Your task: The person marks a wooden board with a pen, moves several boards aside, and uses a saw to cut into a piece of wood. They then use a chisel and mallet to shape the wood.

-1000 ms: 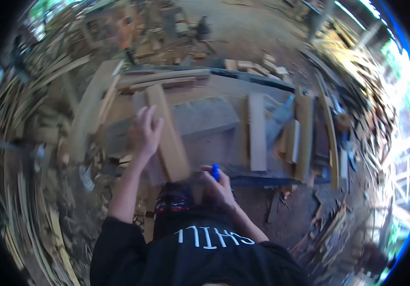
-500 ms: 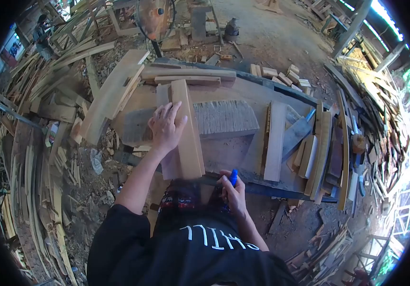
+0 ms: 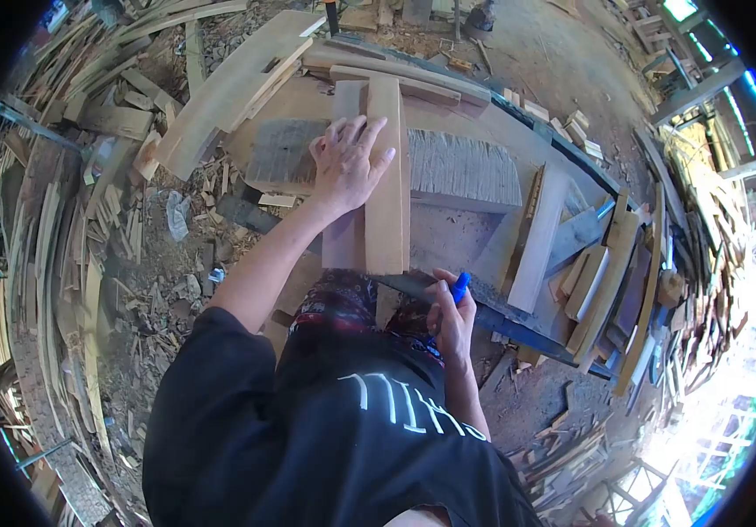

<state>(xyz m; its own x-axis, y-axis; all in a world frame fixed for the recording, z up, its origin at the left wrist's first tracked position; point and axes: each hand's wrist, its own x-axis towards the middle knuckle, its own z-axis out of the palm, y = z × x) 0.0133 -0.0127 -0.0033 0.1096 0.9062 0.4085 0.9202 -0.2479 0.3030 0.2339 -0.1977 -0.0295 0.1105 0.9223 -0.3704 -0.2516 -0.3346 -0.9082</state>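
My left hand (image 3: 350,167) lies with its fingers spread across two boards laid side by side. Under its fingertips and thumb is the lighter, thicker wooden board (image 3: 384,220); the thinner greyish plank (image 3: 343,241) runs along its left side, partly covered by the hand. Both rest across a rough, weathered wood block (image 3: 463,167) on the workbench. Near the bench's front edge, my right hand (image 3: 454,325) is closed around a blue marker (image 3: 460,286), whose blue end sticks up above the fingers; its lower part is hidden.
A pale board (image 3: 539,241) and several curved wood pieces (image 3: 606,290) lie on the bench's right side. A wide plank (image 3: 237,88) leans at the left. Scrap wood (image 3: 61,255) covers the ground at left, and a stack of offcuts (image 3: 712,255) rises at right.
The camera view has tilted downward, so the bench and boards appear higher and farther right. My left hand stays on the boards, and the marker remains in my right hand.
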